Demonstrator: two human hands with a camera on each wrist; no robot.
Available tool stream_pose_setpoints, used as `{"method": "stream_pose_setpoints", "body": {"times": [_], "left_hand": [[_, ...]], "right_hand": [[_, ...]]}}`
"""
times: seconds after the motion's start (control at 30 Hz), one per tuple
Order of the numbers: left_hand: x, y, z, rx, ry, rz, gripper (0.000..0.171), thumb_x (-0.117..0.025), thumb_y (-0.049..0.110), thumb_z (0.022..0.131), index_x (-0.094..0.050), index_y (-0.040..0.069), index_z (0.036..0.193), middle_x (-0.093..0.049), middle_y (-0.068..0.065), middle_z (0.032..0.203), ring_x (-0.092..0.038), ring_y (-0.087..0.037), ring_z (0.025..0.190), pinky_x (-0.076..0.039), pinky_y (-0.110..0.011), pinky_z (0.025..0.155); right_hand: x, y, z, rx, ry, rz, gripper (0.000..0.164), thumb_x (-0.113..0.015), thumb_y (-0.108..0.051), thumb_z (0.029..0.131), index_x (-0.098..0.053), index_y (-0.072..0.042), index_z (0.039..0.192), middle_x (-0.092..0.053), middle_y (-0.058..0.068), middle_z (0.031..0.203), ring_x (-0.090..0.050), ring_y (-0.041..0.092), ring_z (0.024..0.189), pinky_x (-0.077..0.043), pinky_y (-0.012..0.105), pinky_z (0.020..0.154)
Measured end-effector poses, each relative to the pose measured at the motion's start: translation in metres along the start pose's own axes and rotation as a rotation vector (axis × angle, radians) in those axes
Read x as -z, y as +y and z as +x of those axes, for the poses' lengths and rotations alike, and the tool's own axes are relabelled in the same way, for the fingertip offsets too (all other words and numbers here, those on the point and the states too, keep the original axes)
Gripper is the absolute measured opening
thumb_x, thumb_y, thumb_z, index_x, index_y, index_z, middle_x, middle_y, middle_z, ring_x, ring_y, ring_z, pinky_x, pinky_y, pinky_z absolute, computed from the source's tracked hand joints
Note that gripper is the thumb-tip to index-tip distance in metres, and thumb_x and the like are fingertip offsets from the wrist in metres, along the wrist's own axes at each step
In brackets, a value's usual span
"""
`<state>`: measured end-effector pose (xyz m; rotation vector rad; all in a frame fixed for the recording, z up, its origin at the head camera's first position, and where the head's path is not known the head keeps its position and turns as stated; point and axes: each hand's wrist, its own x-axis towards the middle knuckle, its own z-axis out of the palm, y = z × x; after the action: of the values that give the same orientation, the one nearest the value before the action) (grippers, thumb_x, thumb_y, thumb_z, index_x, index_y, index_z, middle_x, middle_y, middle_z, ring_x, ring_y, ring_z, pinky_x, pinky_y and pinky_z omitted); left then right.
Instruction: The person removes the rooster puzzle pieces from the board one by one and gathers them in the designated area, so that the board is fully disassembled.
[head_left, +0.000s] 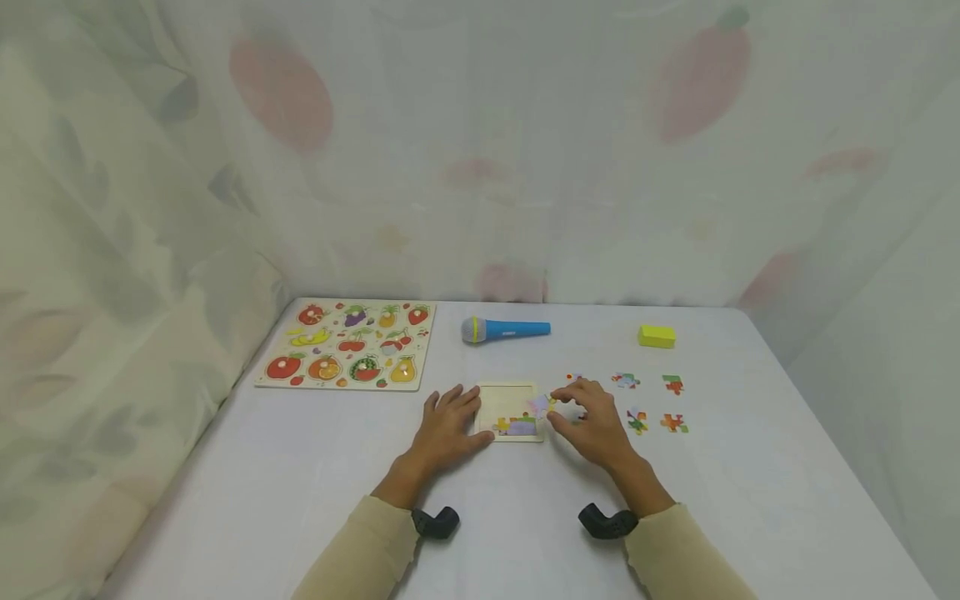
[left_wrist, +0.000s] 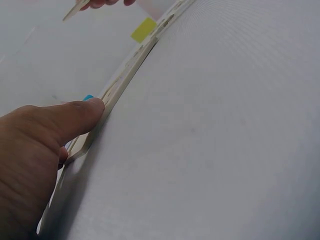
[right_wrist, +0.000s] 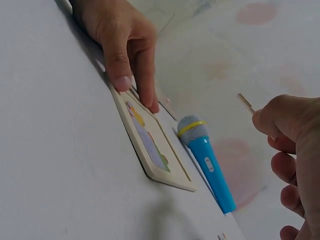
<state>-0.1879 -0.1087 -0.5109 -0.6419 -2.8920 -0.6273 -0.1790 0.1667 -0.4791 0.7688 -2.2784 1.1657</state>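
Observation:
Along the left side of a small wooden puzzle frame [head_left: 507, 385], my left hand [head_left: 444, 429] holds it, thumb at the near corner and fingers along the side. Inside the frame, joined purple, yellow and green pieces [head_left: 519, 427] lie along the near edge. My right hand [head_left: 596, 423] pinches a pale purple and yellow puzzle piece [head_left: 539, 406] between thumb and fingertips, over the frame's right side. The right wrist view shows that piece [right_wrist: 245, 103] edge-on, raised above the table. Loose puzzle pieces [head_left: 637, 421] lie beyond the right hand, some partly hidden by it.
A fruit peg puzzle board [head_left: 378, 329] lies at the back left. Behind the frame is a blue toy microphone [head_left: 517, 329] with a grey head. A yellow block [head_left: 657, 336] sits at the back right. Patterned white curtains [head_left: 480, 233] stand around the white table.

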Motion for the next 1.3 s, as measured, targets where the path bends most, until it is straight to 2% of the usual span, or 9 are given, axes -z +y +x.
{"method": "stream_pose_setpoints", "body": {"times": [0.2, 0.3, 0.53, 0.77, 0.9, 1.07, 1.3], "left_hand": [[0.0, 0.001, 0.0, 0.011, -0.01, 0.008, 0.07, -0.066, 0.054, 0.085, -0.055, 0.01, 0.138, -0.043, -0.001, 0.148, -0.03, -0.027, 0.139, -0.014, -0.057, 0.11], [0.0, 0.001, 0.0, 0.008, -0.008, 0.002, 0.069, -0.066, 0.053, 0.085, -0.055, 0.009, 0.138, -0.043, -0.001, 0.147, -0.03, -0.028, 0.138, -0.014, -0.058, 0.109], [0.001, 0.001, 0.0, 0.008, -0.007, 0.013, 0.069, -0.067, 0.052, 0.085, -0.055, 0.009, 0.137, -0.043, -0.002, 0.147, -0.03, -0.028, 0.138, -0.014, -0.058, 0.109], [0.002, 0.002, 0.0, 0.009, -0.014, 0.007, 0.069, -0.067, 0.052, 0.084, -0.056, 0.008, 0.137, -0.044, -0.002, 0.147, -0.031, -0.028, 0.138, -0.014, -0.058, 0.109], [0.002, 0.001, 0.001, 0.007, -0.015, 0.011, 0.069, -0.066, 0.053, 0.085, -0.055, 0.009, 0.137, -0.043, -0.001, 0.147, -0.03, -0.028, 0.138, -0.014, -0.058, 0.109], [0.001, 0.001, 0.0, 0.01, -0.015, 0.011, 0.069, -0.066, 0.053, 0.085, -0.055, 0.009, 0.137, -0.042, -0.001, 0.148, -0.03, -0.028, 0.139, -0.014, -0.058, 0.109], [0.001, 0.001, -0.001, 0.015, -0.011, -0.004, 0.07, -0.066, 0.053, 0.085, -0.055, 0.009, 0.138, -0.042, -0.001, 0.148, -0.029, -0.028, 0.139, -0.013, -0.058, 0.11]], "right_hand": [[0.02, -0.005, -0.013, -0.058, -0.006, -0.009, 0.027, -0.08, -0.004, 0.075, -0.07, -0.005, 0.1, -0.063, 0.006, 0.093, -0.053, 0.019, 0.089, -0.037, 0.042, 0.075], [0.028, -0.004, -0.023, -0.079, -0.018, -0.025, 0.027, -0.08, -0.005, 0.075, -0.071, -0.007, 0.1, -0.064, 0.003, 0.095, -0.053, 0.018, 0.09, -0.04, 0.043, 0.075], [0.042, 0.004, -0.044, -0.065, -0.058, -0.032, 0.029, -0.079, -0.002, 0.075, -0.071, -0.006, 0.103, -0.062, 0.001, 0.094, -0.052, 0.017, 0.091, -0.04, 0.034, 0.075], [0.05, 0.013, -0.058, -0.039, -0.117, -0.024, 0.031, -0.078, 0.003, 0.074, -0.07, -0.005, 0.103, -0.062, -0.002, 0.096, -0.055, 0.017, 0.088, -0.048, 0.035, 0.072], [0.052, 0.021, -0.063, -0.026, -0.16, -0.006, 0.033, -0.077, 0.005, 0.073, -0.07, -0.006, 0.103, -0.061, -0.006, 0.095, -0.054, 0.014, 0.089, -0.046, 0.03, 0.074], [0.055, 0.027, -0.067, 0.008, -0.22, -0.003, 0.032, -0.077, 0.003, 0.073, -0.071, -0.009, 0.102, -0.062, -0.005, 0.096, -0.052, 0.013, 0.09, -0.044, 0.029, 0.075], [0.058, 0.029, -0.069, -0.045, -0.309, -0.031, 0.029, -0.075, -0.001, 0.078, -0.073, -0.013, 0.104, -0.061, -0.008, 0.098, -0.05, 0.012, 0.093, -0.043, 0.032, 0.078]]}}
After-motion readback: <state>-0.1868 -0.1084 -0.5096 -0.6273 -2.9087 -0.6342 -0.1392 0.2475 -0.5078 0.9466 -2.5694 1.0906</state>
